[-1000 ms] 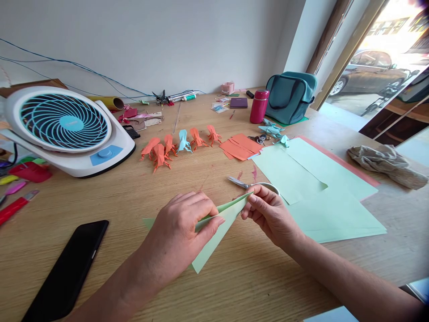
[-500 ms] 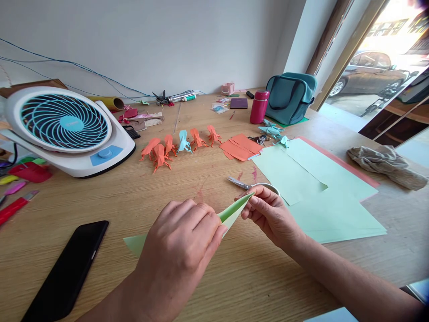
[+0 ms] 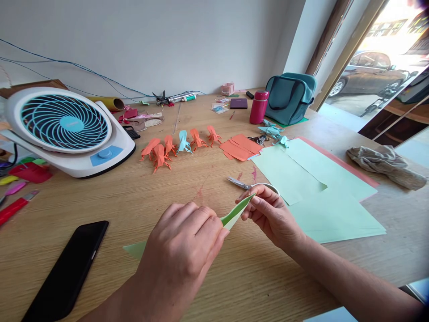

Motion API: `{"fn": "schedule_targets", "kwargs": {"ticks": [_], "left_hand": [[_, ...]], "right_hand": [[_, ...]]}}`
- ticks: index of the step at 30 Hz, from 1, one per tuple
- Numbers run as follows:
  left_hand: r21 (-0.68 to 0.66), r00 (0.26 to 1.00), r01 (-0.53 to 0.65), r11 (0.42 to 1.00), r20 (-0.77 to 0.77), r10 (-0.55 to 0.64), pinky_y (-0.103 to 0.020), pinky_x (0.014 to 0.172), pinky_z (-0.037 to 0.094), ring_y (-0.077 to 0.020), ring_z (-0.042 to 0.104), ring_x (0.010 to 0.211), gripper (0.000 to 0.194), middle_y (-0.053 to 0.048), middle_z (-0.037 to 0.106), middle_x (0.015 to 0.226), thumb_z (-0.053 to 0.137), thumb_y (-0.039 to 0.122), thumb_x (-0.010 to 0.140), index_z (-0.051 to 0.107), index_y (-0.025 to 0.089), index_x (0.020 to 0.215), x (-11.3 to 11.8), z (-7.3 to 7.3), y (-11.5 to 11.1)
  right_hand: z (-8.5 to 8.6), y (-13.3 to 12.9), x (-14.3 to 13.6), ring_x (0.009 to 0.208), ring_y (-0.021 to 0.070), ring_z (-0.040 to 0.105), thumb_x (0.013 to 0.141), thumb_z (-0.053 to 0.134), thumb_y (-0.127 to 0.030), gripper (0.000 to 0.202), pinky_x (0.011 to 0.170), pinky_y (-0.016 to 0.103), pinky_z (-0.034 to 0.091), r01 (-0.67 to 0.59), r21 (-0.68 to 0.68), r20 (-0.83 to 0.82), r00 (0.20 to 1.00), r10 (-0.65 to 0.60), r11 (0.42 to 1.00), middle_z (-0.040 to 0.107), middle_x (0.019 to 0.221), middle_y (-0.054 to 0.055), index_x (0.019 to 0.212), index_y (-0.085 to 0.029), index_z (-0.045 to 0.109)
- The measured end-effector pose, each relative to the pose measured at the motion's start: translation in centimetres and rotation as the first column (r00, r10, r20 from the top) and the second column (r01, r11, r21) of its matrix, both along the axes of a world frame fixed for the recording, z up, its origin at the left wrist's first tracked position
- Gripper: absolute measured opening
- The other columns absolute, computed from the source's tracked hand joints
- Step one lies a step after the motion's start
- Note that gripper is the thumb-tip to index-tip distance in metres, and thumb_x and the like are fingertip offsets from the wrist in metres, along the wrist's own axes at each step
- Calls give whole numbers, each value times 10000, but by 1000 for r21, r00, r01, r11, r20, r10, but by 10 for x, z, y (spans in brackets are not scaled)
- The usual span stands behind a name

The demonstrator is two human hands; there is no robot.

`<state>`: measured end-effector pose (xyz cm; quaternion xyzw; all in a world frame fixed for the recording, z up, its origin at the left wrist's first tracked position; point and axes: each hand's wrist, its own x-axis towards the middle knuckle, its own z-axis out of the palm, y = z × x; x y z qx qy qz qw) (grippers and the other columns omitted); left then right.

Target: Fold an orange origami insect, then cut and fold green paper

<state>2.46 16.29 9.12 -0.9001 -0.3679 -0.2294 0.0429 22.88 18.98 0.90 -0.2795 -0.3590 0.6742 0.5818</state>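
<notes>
A folded piece of light green paper [image 3: 236, 213] is held above the table between both hands. My left hand [image 3: 187, 239] is closed around its middle, covering much of it, and one pointed end sticks out past the wrist side. With thumb and fingertips, my right hand [image 3: 273, 214] pinches the narrow far tip. Between the hands the fold gapes a little, showing a darker green inside. Just behind my right hand lie scissors [image 3: 250, 184] with a white handle. To the right, large pale green sheets [image 3: 338, 214] overlap on the table.
Several orange folded paper figures [image 3: 160, 156] and a light blue one [image 3: 183, 142] stand mid-table. Orange paper pieces [image 3: 239, 147] lie beside keys [image 3: 258, 140]. A black phone [image 3: 67, 268] and a fan [image 3: 70, 129] are left; a pink bottle [image 3: 259, 107] and teal bag [image 3: 291, 98] stand behind.
My left hand has shifted very slightly to the right along the paper, and the gap in the fold looks a little different. My right hand keeps its pinch on the tip.
</notes>
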Motion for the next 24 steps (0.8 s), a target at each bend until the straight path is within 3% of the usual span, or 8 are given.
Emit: {"fn": "schedule_targets", "kwargs": {"ticks": [24], "left_hand": [[-14, 1000, -6, 1000, 14, 7, -346, 661, 319, -167, 533, 687, 235, 2, 631, 742, 514, 125, 963, 581, 186, 746, 1, -1, 2]], "right_hand": [[0, 1, 0, 594, 115, 660, 791, 814, -369, 198, 629, 248, 558, 28, -18, 40, 999, -27, 999, 684, 661, -28, 821, -233, 674]]}}
